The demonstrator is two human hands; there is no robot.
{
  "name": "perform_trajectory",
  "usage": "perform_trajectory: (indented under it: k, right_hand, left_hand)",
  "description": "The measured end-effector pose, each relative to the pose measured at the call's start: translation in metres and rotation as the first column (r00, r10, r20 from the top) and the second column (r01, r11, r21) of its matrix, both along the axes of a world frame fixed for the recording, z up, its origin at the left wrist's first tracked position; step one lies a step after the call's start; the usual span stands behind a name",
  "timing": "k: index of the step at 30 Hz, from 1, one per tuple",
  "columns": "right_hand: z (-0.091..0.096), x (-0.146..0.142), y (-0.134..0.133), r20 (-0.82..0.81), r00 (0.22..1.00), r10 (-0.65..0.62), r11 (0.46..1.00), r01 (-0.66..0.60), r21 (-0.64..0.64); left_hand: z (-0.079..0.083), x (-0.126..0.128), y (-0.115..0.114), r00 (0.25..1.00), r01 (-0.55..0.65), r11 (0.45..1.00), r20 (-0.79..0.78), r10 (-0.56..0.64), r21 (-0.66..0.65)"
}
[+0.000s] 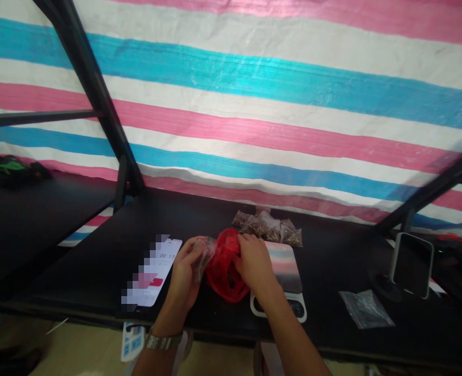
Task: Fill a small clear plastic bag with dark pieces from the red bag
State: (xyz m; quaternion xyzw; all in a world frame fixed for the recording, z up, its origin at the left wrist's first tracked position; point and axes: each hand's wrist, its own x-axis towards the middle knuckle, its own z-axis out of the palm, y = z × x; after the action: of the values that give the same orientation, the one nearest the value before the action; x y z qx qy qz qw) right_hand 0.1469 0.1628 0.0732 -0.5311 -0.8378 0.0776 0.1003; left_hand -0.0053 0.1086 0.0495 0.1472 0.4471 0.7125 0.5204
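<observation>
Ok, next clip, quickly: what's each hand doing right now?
Left hand: closed, holding a small clear plastic bag.
Right hand: closed, gripping a red plastic bag.

Left hand [184, 271] and right hand [254, 263] are shown above a black table [97, 250], beneath a pink, white and blue striped tarpaulin [231, 89]. A small clear plastic bag [203, 258] is pinched in the left hand, and a red plastic bag [223, 274] is gathered by the right hand. Small bags of dried brown material [270, 227] are grouped behind, just beyond a kitchen scale [284, 266]. A smartphone [152, 274] lies left of the hands; a flat clear bag [366, 309] lies to the right.
</observation>
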Motion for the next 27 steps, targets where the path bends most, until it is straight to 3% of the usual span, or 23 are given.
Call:
perform_trajectory:
  k: [6,13,19,27]
  right_hand:
    - [0.000,-0.001,-0.002,-0.016,1.000,0.003,0.999,-0.003,-0.033]
    - [0.004,-0.002,-0.006,-0.171,0.985,-0.017,0.993,-0.004,-0.122]
    - [0.002,0.000,-0.006,-0.253,0.966,-0.044,0.990,0.008,-0.141]
    - [0.004,-0.006,-0.011,-0.188,0.981,-0.041,0.992,0.019,-0.122]
  left_hand:
    - [0.004,-0.001,-0.004,0.991,0.053,0.998,0.127,-0.046,-0.046]
    - [0.013,0.000,-0.002,0.967,-0.063,0.995,0.240,0.080,-0.080]
    - [0.021,-0.008,-0.003,0.949,-0.099,0.993,0.295,0.113,-0.059]
    - [0.027,-0.024,-0.010,0.952,-0.094,0.988,0.279,0.126,-0.125]
